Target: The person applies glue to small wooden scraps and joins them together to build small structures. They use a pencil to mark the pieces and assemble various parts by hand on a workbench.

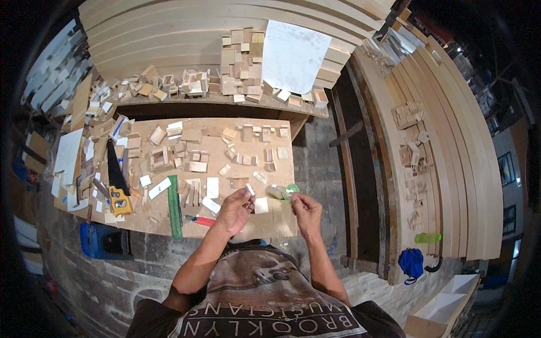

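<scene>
In my view, the left hand (234, 214) pinches a small pale piece (250, 190) between thumb and fingers, at the fingertips. The right hand (307, 214) has its fingers gathered beside a green round thing (292, 188); I cannot tell if it pinches this. Between both grips I see a pale square (261, 205); left of them, a red tool handle (203, 221).

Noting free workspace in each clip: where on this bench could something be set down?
Front-right on the bench: bare wood between the pale square, right hand and front edge. A smaller patch lies at the right edge, between small blocks and the green item. Crowded: the left half, around the saw and green strip.
</scene>
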A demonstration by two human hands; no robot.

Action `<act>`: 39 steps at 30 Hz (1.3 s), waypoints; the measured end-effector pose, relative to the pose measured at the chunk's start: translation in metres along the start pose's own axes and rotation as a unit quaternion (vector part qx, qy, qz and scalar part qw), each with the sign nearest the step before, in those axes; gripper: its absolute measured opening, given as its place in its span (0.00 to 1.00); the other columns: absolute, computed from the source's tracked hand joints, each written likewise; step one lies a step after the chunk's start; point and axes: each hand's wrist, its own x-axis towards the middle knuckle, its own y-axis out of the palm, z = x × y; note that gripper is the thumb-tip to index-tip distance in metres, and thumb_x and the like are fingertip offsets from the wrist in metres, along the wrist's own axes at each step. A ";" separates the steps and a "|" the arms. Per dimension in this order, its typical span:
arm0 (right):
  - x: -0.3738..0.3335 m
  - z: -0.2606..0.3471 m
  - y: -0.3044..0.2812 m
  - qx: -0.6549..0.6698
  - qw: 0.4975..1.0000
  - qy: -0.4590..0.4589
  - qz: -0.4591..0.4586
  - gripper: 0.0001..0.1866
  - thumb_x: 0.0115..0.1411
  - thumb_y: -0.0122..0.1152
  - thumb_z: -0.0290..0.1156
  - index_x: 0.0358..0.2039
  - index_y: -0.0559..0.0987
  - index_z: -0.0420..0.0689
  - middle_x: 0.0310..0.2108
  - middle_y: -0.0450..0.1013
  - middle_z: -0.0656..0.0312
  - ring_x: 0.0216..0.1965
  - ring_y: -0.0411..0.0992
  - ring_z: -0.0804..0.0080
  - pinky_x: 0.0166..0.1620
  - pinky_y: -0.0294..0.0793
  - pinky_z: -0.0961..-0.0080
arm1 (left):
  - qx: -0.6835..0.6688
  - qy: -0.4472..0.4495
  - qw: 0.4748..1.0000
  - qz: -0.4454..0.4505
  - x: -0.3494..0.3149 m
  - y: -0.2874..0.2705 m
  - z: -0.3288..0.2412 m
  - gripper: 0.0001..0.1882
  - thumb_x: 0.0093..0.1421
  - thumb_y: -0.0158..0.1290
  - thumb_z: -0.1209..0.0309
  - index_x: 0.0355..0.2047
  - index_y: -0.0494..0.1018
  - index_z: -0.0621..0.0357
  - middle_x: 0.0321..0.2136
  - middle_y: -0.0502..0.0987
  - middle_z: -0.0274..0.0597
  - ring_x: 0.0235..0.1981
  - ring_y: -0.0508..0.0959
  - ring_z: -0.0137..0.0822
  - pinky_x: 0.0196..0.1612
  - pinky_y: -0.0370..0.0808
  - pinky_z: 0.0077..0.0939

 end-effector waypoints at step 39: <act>0.047 -0.124 0.071 -0.209 0.973 -0.093 0.021 0.10 0.54 0.64 0.24 0.38 0.80 0.38 0.28 0.78 0.53 0.27 0.76 0.66 0.34 0.75 0.70 | 0.412 0.081 0.851 -0.315 -0.001 -0.106 -0.041 0.02 0.56 0.56 0.78 0.29 0.78 0.61 0.23 0.77 0.34 0.23 0.73 0.25 0.26 0.70 0.21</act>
